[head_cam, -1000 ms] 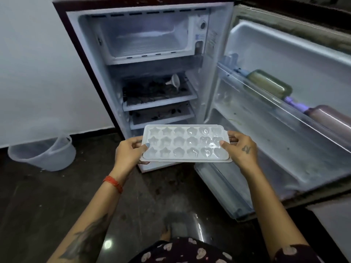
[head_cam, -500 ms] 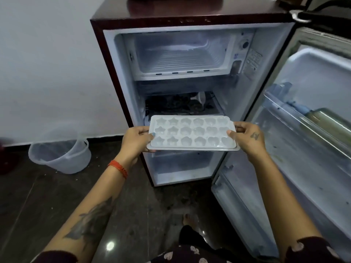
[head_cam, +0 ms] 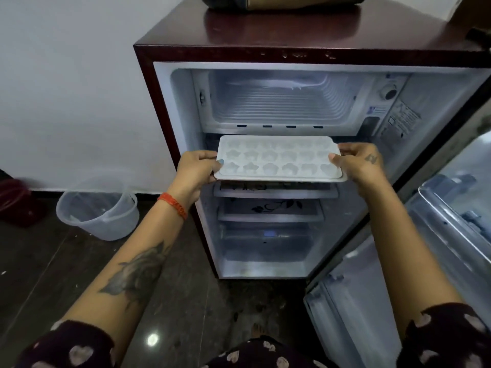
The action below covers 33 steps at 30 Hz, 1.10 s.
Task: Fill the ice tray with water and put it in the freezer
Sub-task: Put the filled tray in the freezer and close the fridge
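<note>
Both hands on ice tray (head_cam: 279, 159): left hand (head_cam: 195, 170) and right hand (head_cam: 358, 163) each pinched a short end. Held level, just below freezer compartment (head_cam: 279, 102) mouth. Last step, judged. Needed next: raising, then sliding in flat, unspilled.

Pale wall (head_cam: 66, 88) above dark glossy floor (head_cam: 39, 274), clear bucket (head_cam: 101, 208) beside.

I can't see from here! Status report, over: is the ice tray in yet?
Left hand and right hand grip the ice tray by its ends. Tray level, just below the freezer box, not in yet. Nothing blocking the opening.
</note>
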{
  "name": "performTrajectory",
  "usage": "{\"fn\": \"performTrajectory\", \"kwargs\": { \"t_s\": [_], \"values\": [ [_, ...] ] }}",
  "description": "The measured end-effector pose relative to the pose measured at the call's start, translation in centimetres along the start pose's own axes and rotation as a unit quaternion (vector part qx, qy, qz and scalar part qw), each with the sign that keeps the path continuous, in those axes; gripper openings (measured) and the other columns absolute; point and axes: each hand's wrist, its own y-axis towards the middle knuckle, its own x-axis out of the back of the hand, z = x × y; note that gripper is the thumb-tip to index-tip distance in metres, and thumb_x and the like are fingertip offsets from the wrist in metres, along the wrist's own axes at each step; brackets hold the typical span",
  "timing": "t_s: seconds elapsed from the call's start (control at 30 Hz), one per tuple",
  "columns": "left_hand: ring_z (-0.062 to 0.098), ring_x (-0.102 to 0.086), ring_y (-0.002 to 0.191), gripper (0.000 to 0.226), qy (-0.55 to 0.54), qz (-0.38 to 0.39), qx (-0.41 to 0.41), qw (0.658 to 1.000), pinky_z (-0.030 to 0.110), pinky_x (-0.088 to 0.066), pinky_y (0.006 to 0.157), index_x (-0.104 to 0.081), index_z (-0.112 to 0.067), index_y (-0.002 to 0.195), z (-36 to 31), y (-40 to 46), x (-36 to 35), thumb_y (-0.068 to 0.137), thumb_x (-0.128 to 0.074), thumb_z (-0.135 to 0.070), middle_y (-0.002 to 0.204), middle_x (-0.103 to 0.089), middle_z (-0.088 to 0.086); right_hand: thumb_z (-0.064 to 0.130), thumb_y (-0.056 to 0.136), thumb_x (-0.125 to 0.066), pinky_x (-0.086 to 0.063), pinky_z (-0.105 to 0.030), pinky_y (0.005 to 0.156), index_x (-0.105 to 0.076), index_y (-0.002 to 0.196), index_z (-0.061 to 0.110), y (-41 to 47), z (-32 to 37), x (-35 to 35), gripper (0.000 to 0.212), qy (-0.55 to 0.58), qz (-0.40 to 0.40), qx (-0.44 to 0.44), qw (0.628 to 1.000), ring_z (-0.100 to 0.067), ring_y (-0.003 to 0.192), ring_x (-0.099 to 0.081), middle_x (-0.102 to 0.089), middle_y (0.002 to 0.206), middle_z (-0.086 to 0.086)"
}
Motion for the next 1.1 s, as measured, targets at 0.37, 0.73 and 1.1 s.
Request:
{"fn": "performTrajectory", "kwargs": {
  "t_s": [0.37,0.73,1.1],
  "values": [
    [0.019,-0.057,0.078,0.016,-0.012,-0.074,-0.005,0.997,0.016,-0.050,0.046,-0.062,-0.004,0.087,-4.0,7.2,-2.4,0.084,-0.059,0.011,0.084,-0.057,0.006,0.015,0.078,-0.074,-0.048,-0.025,0.068,-0.067,0.099,0.006,8.3,4.8,-2.1,0.024,-0.001,0.012,0.038,0.999,-0.016,0.086,-0.059,-0.063,0.098,-0.006],
    [0.004,-0.053,0.039,0.031,-0.085,-0.109,0.007,0.990,0.020,-0.045,0.041,-0.047,-0.010,0.071,-4.8,12.9,-4.3,0.092,-0.040,0.012,0.065,-0.046,0.005,0.017,0.084,-0.068,-0.045,-0.025,0.085,-0.064,0.109,0.003,13.1,6.5,-3.7,0.029,-0.057,0.033,0.053,0.996,-0.022,0.105,-0.061,-0.064,0.107,-0.007],
    [-0.003,-0.054,0.049,0.033,-0.018,-0.131,-0.029,0.991,0.011,-0.044,0.046,-0.044,-0.025,0.069,-3.9,17.2,-5.2,0.096,-0.049,-0.007,0.072,-0.050,-0.009,0.028,0.080,-0.072,-0.050,-0.035,0.093,-0.066,0.110,0.010,16.2,6.6,-4.6,0.036,-0.107,0.023,0.046,0.993,-0.026,0.104,-0.063,-0.067,0.113,-0.011]
  ]
}}
